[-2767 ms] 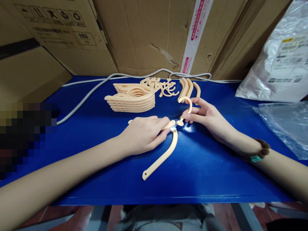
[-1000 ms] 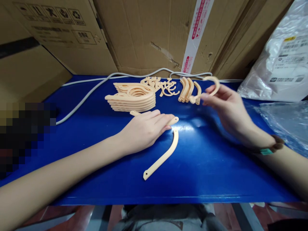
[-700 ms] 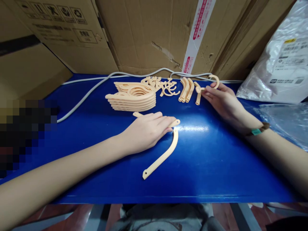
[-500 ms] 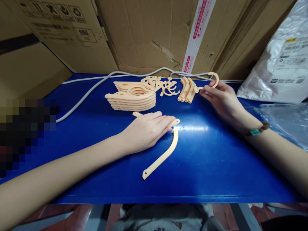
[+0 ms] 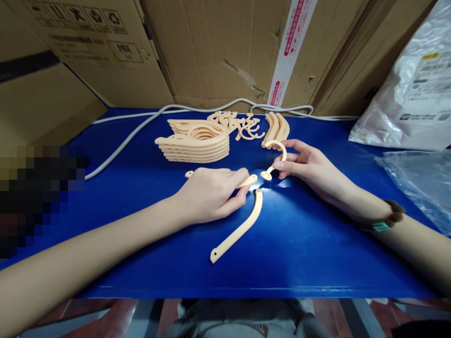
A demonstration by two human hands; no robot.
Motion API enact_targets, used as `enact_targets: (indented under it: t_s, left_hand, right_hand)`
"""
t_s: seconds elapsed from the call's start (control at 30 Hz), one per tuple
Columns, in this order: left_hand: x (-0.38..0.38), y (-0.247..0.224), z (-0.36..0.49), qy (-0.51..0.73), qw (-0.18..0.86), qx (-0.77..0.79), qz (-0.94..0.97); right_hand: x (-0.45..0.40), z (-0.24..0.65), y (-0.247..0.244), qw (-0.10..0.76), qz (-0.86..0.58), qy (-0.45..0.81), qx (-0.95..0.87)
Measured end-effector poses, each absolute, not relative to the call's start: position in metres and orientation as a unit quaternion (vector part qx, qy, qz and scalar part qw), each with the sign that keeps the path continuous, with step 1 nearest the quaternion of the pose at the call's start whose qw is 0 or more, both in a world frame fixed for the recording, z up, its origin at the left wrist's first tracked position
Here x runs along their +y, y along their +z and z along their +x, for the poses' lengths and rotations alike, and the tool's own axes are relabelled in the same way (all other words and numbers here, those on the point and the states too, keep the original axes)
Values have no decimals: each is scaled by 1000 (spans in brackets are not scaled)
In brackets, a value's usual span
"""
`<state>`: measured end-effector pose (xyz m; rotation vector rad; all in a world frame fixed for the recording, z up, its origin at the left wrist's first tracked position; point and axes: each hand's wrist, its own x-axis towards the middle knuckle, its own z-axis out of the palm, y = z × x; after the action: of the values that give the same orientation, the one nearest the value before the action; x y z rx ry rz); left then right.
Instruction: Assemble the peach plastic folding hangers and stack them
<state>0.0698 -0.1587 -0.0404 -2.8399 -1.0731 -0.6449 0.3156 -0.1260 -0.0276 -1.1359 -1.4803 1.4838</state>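
Observation:
My left hand [image 5: 216,192] is closed around a cream plastic hanger arm [image 5: 251,180]; its two ends stick out and its middle is under my fingers. Between the thumb and fingers of my right hand [image 5: 299,164] is a cream hanger hook [image 5: 283,151], its round base tilted down, slightly apart from the held arm's end. Below, a loose curved hanger arm [image 5: 239,231] lies on the blue table [image 5: 317,253], a hole showing at its lower end.
A stack of folded hangers [image 5: 193,148] stands behind my left hand. Beside it are a heap of hooks [image 5: 243,124] and several hanger arms [image 5: 276,129]. A grey cable [image 5: 130,143] runs along cardboard boxes [image 5: 211,56]. Plastic packages [image 5: 405,103] lie on the right.
My right hand has brought the hook from the back right toward the held hanger arm. My left hand has shifted slightly left with the arm. The loose arm stays put.

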Motion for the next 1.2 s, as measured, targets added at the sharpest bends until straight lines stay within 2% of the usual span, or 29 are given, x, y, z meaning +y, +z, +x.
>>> enact_targets:
  t_s: [1.2]
  left_hand:
    - [-158,-43,70,-194,-3,-352,-916]
  right_hand:
    - [-127,315,-26,349,-422,600,-583]
